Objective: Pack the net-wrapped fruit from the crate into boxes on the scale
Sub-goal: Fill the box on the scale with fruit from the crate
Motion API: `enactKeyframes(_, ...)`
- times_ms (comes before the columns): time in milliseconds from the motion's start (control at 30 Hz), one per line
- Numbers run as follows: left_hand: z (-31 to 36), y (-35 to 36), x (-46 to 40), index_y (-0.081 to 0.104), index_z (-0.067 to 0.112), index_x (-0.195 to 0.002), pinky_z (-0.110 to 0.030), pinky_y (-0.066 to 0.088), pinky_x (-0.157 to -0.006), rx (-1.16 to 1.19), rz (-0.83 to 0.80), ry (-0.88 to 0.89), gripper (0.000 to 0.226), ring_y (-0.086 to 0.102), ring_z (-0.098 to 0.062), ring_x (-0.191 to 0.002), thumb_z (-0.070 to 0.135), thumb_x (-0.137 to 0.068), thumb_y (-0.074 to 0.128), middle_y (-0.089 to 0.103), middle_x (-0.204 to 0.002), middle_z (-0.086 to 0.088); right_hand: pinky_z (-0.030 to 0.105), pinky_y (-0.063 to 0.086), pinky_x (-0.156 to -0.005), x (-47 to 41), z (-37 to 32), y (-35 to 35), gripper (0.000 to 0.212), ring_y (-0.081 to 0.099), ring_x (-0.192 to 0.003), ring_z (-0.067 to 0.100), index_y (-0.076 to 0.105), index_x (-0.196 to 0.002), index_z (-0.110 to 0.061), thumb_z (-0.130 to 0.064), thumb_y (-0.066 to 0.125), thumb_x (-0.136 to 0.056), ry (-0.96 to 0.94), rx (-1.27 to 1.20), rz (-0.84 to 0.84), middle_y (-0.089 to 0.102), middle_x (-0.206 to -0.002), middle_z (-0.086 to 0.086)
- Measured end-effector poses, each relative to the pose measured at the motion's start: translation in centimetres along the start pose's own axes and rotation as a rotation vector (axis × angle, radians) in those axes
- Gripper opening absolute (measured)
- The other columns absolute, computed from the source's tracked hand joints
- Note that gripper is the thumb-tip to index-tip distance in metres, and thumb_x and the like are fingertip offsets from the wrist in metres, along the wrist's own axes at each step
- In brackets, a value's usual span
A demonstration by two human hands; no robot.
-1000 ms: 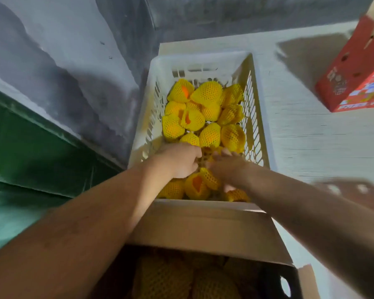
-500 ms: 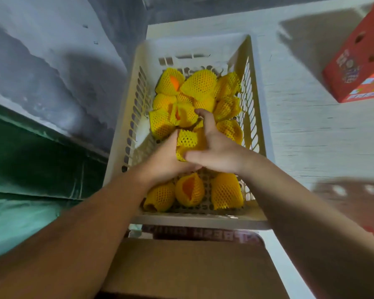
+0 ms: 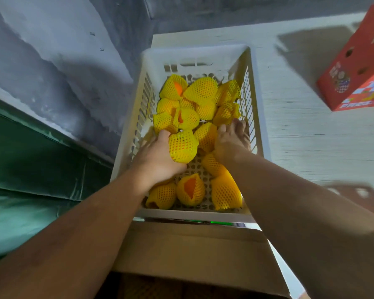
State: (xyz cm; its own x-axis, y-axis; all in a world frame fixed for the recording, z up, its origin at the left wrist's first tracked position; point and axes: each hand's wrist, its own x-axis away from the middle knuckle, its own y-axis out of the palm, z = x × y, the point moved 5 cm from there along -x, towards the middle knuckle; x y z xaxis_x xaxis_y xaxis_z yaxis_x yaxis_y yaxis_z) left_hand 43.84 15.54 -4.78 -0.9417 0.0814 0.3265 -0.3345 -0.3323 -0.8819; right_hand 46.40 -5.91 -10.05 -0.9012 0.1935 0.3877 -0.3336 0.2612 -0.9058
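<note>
Both hands reach into the white plastic crate [image 3: 254,100] of yellow net-wrapped fruit [image 3: 201,93]. The left hand [image 3: 158,156] grips one netted fruit [image 3: 183,145] at the crate's middle. The right hand [image 3: 231,141] lies with straight fingers [image 3: 242,126] on the fruit beside it. A brown cardboard box flap [image 3: 192,251] sits nearest the person.

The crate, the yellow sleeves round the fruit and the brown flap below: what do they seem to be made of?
The crate: likely moulded plastic, off-white and matte, with slotted walls and a perforated floor.
The yellow sleeves: probably soft foam netting, an open mesh through which orange fruit shows.
The brown flap: apparently cardboard, plain, dull and flat.
</note>
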Motion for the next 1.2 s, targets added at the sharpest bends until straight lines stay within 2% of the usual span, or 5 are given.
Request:
enactKeyframes(267, -1.1, -3.3, 4.0, 0.03, 0.031, -0.154, -0.044, 0.052, -0.088, 0.336, -0.01, -0.124, 0.102, 0.052, -0.029, -0.111, 0.046, -0.069, 0.085, 0.032, -0.135, -0.002, 0.049, 0.047, -0.11, 0.0, 0.2, 0.2, 0.102, 0.034, -0.145, 0.039, 0.024, -0.158, -0.013, -0.032, 0.086, -0.079, 0.077, -0.2, -0.142, 0.025, -0.159, 0.017)
enactKeyframes(667, 0.2, -7.5, 15.6, 0.053, 0.049, -0.109, -0.031, 0.043, -0.051, 1.352, 0.202, 0.134, 0.038, 0.053, -0.015, -0.062, 0.064, -0.08, 0.073, 0.06, -0.098, 0.004, 0.039, 0.054, -0.078, 9.9, -4.4, -7.8, 0.067, 0.064, -0.095, 0.031, 0.056, -0.139, -0.019, -0.047, 0.079, -0.082, -0.429, -0.347, -0.017, 0.062, -0.106, 0.013)
enactKeyframes(900, -0.5, -6.1, 26.0, 0.066, 0.026, -0.059, -0.02, 0.027, -0.042, 1.426, 0.085, -0.13, 0.063, 0.044, -0.022, -0.049, 0.069, -0.086, 0.029, 0.062, -0.059, -0.01, 0.04, 0.049, -0.081, 30.3, -5.2, -13.7, 0.054, 0.059, -0.094, 0.02, 0.066, -0.11, -0.027, -0.064, 0.062, -0.071, -0.725, -0.415, 0.261, 0.056, -0.102, -0.002)
enactKeyframes(1067, -2.9, -6.4, 30.2, 0.065, 0.003, -0.117, -0.028, 0.043, -0.043, 1.442, -0.004, -0.159, 0.068, 0.057, -0.024, -0.051, 0.059, -0.106, 0.028, 0.069, -0.086, -0.028, 0.028, 0.049, -0.067, 39.4, -1.3, -9.0, 0.023, 0.064, -0.074, 0.002, 0.069, -0.092, -0.037, -0.055, 0.071, -0.08, -0.428, -0.993, 0.407, 0.07, -0.082, -0.013)
enactKeyframes(1200, -1.5, -5.6, 33.5, 0.042, 0.039, -0.147, -0.04, 0.065, -0.082, 1.492, -0.052, -0.077, 0.047, 0.076, -0.028, -0.106, 0.062, -0.106, 0.039, 0.067, -0.13, 0.0, 0.018, 0.049, -0.06, 43.5, 0.4, -6.7, 0.02, 0.061, -0.063, 0.0, 0.071, -0.086, -0.028, -0.047, 0.073, -0.08, -0.19, -1.301, 0.662, 0.07, -0.071, -0.013)
